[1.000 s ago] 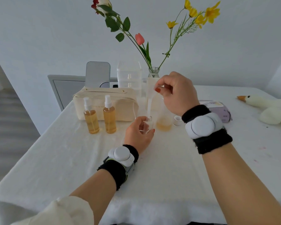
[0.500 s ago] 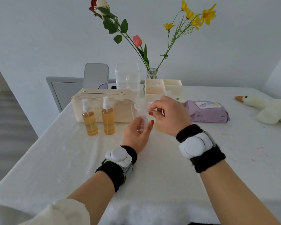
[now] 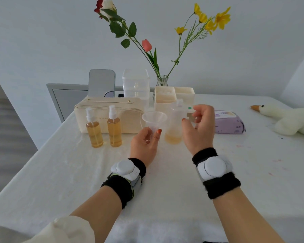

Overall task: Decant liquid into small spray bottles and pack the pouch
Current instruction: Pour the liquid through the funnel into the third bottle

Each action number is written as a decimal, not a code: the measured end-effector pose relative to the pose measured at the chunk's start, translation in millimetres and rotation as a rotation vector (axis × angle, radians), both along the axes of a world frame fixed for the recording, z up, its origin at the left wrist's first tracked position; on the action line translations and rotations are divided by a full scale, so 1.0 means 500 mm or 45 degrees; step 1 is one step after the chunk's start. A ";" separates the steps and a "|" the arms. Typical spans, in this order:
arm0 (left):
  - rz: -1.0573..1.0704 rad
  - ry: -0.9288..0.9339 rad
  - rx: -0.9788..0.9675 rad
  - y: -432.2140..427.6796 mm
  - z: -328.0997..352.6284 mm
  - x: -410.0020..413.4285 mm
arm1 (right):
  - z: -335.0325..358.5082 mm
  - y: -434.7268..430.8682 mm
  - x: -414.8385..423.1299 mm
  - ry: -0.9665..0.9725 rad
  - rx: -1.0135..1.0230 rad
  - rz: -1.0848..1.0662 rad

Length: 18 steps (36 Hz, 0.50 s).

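- The left hand (image 3: 145, 143) grasps a small bottle (image 3: 154, 131), thumb on one side and fingers curled round the other; the bottle is clear, mostly hidden by the fingers, and held upright just above the table (image 3: 74, 172).
- A clear funnel (image 3: 154, 117) sits in the small bottle's neck, its wide mouth up, above the left fingertips.
- The right hand (image 3: 199, 128) is released: fingers loosely bent, palm turned toward the left hand, holding nothing.
- Its thumb lies just beside the big bottle (image 3: 174, 120); whether it touches cannot be told.
- The big bottle stands upright on the table between the two hands, clear, with a little amber liquid (image 3: 173, 138) at the bottom.
- Each wrist wears a black band with a white round unit: left band (image 3: 125, 170), right band (image 3: 215, 168).
- To the left stand the left spray bottle (image 3: 94, 130) and the right spray bottle (image 3: 114, 128), both capped, upright and nearly full of amber liquid, close together but apart.
- The cream pouch (image 3: 128, 118) stands just behind them, zipped at the top.
- Behind the pouch are a mirror (image 3: 101, 82) and clear drawers (image 3: 136, 83).
- A cream organiser (image 3: 184, 95) stands behind the big bottle, with a glass vase (image 3: 162, 81) of flowers behind it.
- A purple wipes pack (image 3: 229, 122) lies right of the right hand, and a plush goose (image 3: 290, 120) lies at the far right.
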<state>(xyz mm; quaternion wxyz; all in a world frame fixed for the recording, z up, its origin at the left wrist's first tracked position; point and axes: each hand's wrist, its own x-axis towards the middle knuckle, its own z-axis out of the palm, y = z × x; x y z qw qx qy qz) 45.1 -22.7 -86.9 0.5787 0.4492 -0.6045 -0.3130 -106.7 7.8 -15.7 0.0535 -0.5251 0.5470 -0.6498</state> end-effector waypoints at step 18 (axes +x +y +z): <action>-0.008 0.061 0.002 0.014 0.012 -0.001 | -0.064 -0.097 0.011 0.074 0.517 0.013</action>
